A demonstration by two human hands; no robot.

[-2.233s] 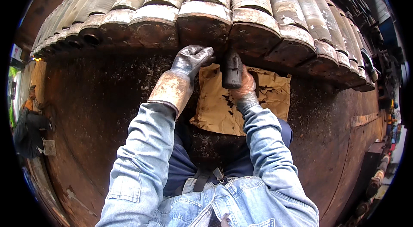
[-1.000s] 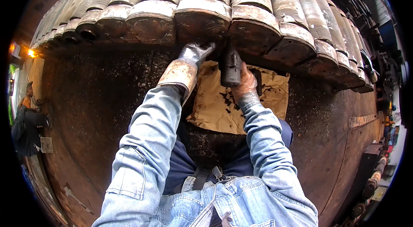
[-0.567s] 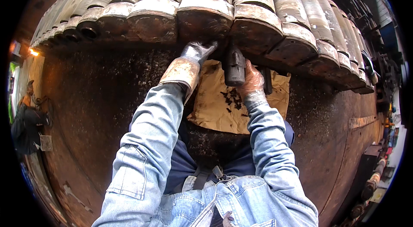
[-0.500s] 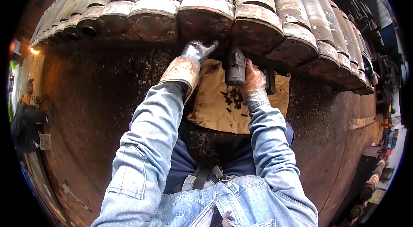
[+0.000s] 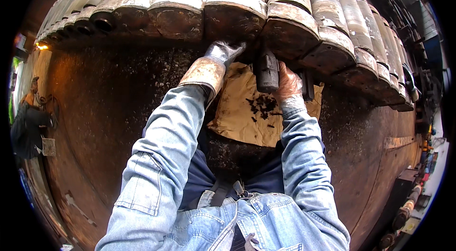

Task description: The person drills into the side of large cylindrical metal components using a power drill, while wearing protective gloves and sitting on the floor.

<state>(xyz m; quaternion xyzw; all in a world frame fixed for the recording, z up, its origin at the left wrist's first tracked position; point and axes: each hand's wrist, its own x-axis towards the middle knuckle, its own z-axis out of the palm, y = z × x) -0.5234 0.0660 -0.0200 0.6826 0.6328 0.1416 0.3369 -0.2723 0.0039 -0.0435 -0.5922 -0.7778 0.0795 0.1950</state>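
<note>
My left hand (image 5: pixel 222 53), in a dark, shiny-worn glove with a pale stained cuff (image 5: pixel 204 73), reaches up to the lower edge of a block-ended metal cylinder (image 5: pixel 235 15). Its fingers look closed, but what they hold is hidden in the shadow there. My right hand (image 5: pixel 289 81), in a thin reddish-brown glove, grips a hammer whose dark, heavy head (image 5: pixel 267 74) stands upright just left of the fist, beneath the neighbouring cylinder end (image 5: pixel 290 32). A dark block (image 5: pixel 308 85) shows right of that fist; I cannot tell whether it joins the hammer.
Below my hands lies brown paper (image 5: pixel 232 118) with dark crumbs (image 5: pixel 262 106) on it. A row of worn grey cylinders (image 5: pixel 180 8) curves across the far side. Grit covers the dark floor (image 5: pixel 109 108). A small flame (image 5: pixel 42 47) glows far left, near a dark bundle (image 5: pixel 31 125).
The view has shifted slightly, so the cylinders sit a little further right. The hammer and my right hand have moved slightly right and up. My left hand stays under the cylinder end.
</note>
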